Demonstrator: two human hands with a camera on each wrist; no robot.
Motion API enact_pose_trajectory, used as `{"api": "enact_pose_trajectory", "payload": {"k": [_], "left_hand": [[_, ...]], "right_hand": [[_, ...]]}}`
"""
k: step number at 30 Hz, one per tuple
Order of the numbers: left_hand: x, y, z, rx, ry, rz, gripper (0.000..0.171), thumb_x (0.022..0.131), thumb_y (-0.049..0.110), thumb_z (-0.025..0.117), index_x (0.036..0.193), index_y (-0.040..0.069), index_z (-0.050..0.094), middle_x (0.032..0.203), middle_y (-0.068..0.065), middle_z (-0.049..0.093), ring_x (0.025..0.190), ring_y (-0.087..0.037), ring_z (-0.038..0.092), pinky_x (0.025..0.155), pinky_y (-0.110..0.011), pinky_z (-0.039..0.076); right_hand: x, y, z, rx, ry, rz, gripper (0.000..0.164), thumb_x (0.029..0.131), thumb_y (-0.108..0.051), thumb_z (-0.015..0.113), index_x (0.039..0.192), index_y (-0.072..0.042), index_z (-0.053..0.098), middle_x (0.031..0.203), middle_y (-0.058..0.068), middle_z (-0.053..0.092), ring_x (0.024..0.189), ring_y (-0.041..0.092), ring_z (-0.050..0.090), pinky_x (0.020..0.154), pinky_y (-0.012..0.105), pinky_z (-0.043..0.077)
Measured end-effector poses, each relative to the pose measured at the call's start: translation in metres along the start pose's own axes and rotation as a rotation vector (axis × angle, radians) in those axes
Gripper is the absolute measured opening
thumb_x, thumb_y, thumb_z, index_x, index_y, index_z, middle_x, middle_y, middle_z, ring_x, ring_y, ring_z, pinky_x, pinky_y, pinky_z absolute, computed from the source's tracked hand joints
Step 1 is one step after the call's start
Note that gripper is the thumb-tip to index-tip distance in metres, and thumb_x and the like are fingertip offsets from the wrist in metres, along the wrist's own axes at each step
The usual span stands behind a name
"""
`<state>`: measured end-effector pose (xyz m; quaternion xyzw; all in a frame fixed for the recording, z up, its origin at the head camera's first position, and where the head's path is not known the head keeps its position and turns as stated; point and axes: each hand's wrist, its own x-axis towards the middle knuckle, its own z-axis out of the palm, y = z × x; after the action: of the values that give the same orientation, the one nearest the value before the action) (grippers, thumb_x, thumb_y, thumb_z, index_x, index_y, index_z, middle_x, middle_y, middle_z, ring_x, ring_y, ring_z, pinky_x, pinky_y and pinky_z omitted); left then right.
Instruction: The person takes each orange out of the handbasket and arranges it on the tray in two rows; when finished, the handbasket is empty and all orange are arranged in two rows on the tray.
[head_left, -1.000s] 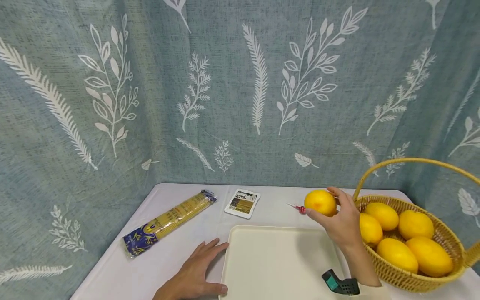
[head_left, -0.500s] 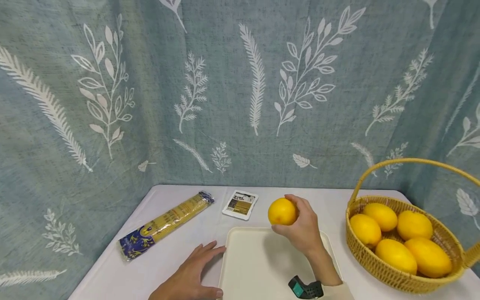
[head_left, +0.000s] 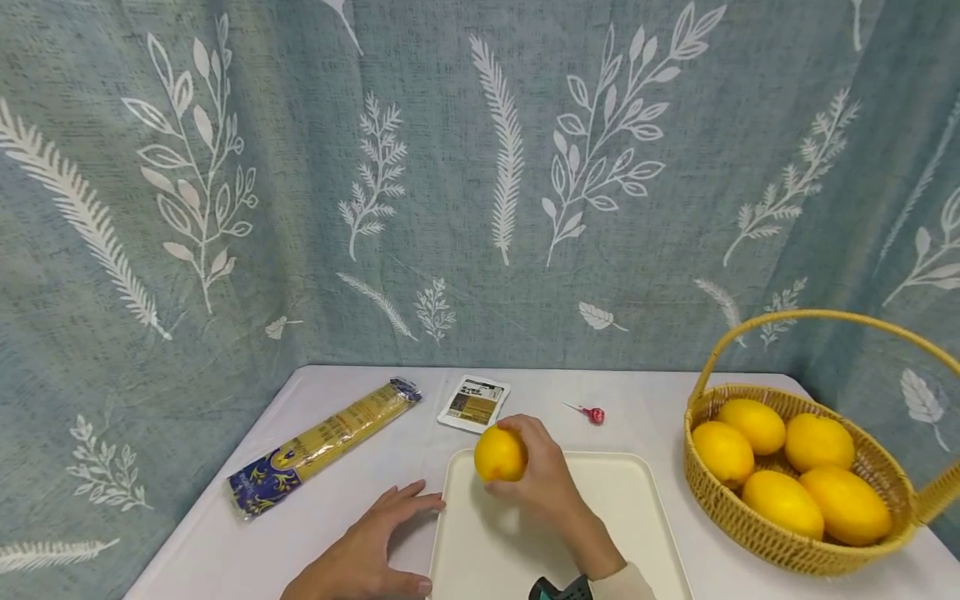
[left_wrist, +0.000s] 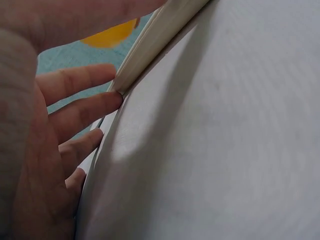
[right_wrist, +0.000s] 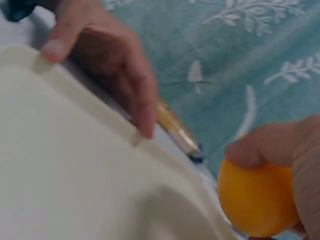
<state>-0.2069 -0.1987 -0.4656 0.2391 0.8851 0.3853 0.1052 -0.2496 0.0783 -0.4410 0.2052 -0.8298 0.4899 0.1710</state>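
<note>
My right hand (head_left: 542,477) grips a yellow lemon (head_left: 498,455) between thumb and fingers, over the far left part of a cream tray (head_left: 618,508). In the right wrist view the lemon (right_wrist: 257,197) appears close up, with the thumb lying across it. Spread along the tray's left edge is my left hand (head_left: 367,546), its fingers relaxed. Seen from the left wrist, its fingertips (left_wrist: 114,100) are right at the tray's outer wall (left_wrist: 152,45). Under the lemon, a soft shadow falls on the tray floor.
At the right stands a wicker basket (head_left: 708,492) with a tall handle, holding several lemons (head_left: 819,442). A pasta packet (head_left: 326,442) lies at the left. Behind the tray are a flat white sachet (head_left: 474,403) and a red lollipop (head_left: 594,414). A patterned curtain (head_left: 450,167) closes the back.
My right hand has carried the lemon leftward from beside the basket to above the tray's far left part, and lower. The lollipop shows again. My left hand keeps its place at the tray edge.
</note>
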Motion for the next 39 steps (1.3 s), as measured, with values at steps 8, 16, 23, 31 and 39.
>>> {"api": "enact_pose_trajectory", "payload": {"k": [8,16,23,31,39], "left_hand": [[-0.001,-0.003,0.001,-0.001,-0.012,0.039,0.069,0.071,0.047,0.09,0.133,0.043,0.059,0.157,-0.012,0.044,0.145,-0.058,0.023,0.107,-0.085,0.019],[-0.002,-0.001,-0.001,-0.012,-0.004,-0.009,0.073,0.071,0.046,0.09,0.137,0.043,0.058,0.16,-0.016,0.038,0.147,-0.056,0.021,0.109,-0.083,0.018],[0.002,0.0,-0.002,-0.026,-0.003,-0.068,0.073,0.069,0.05,0.09,0.136,0.043,0.06,0.16,-0.014,0.039,0.147,-0.053,0.026,0.111,-0.081,0.02],[0.004,-0.003,-0.002,-0.007,0.005,-0.039,0.078,0.067,0.051,0.091,0.138,0.038,0.061,0.158,-0.016,0.041,0.145,-0.054,0.029,0.111,-0.079,0.023],[0.004,-0.003,-0.002,0.027,0.015,-0.005,0.083,0.066,0.053,0.091,0.14,0.032,0.061,0.157,-0.018,0.043,0.144,-0.054,0.031,0.111,-0.078,0.024]], "right_hand": [[-0.01,0.005,0.02,-0.01,-0.211,-0.014,0.06,0.082,-0.012,0.084,0.134,-0.011,0.055,0.149,0.017,0.049,0.139,0.035,0.046,0.117,0.057,0.038],[-0.011,0.003,0.021,0.047,-0.312,0.023,0.052,0.099,-0.019,0.066,0.146,-0.015,0.044,0.164,0.025,0.025,0.149,0.039,0.032,0.121,0.059,0.029],[-0.012,0.002,0.023,-0.014,-0.297,0.016,0.06,0.099,-0.027,0.067,0.148,-0.01,0.037,0.145,0.016,0.053,0.126,0.029,0.056,0.111,0.053,0.045],[-0.012,0.006,0.024,-0.011,-0.302,0.051,0.07,0.099,-0.032,0.064,0.155,-0.008,0.029,0.146,0.019,0.053,0.126,0.031,0.059,0.111,0.054,0.045],[-0.012,0.008,0.025,0.01,-0.306,0.061,0.076,0.098,-0.031,0.067,0.157,-0.005,0.025,0.147,0.02,0.052,0.128,0.031,0.057,0.112,0.052,0.045]]}}
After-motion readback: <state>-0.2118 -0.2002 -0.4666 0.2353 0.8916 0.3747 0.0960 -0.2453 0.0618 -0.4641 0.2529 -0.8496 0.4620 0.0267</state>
